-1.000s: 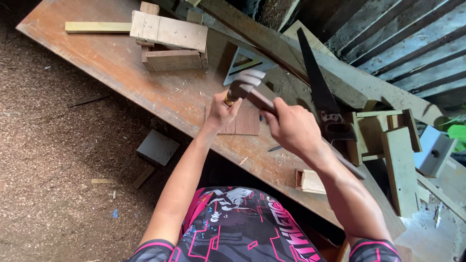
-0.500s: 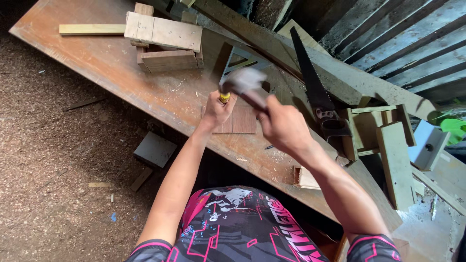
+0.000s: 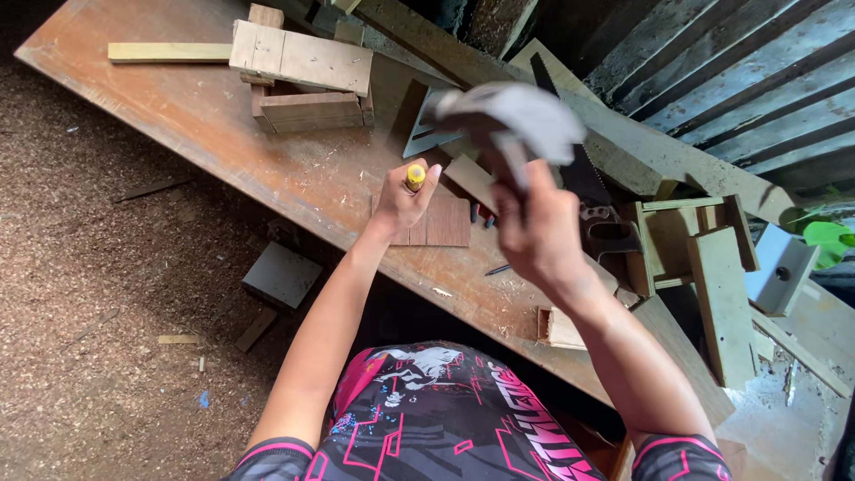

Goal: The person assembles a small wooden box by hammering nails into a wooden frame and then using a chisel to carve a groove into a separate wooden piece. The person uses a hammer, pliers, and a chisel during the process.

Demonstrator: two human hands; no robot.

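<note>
Two hands are at work over the wooden bench (image 3: pixel 223 125). Your left hand (image 3: pixel 403 198) is clamped around a yellow-handled tool (image 3: pixel 415 175), probably a chisel; it stands nearly upright, long axis running down from the yellow butt toward the flat brown board (image 3: pixel 441 223) beneath your fingers, tip hidden by the hand. Your right hand (image 3: pixel 534 233) is closed on a hammer (image 3: pixel 512 120), whose blurred grey head sits up and to the left of your fist, above and right of the yellow butt and well clear of it. The hammer's handle runs from your fist up toward the far side of the bench.

Compared with half a second ago, the hammer is raised higher and closer to the camera, with more blur; a full second ago its head was down at the butt. Your left hand has stayed in place on the board. A handsaw (image 3: pixel 579 178) lies just behind your right hand, blade pointing away from you.
</note>
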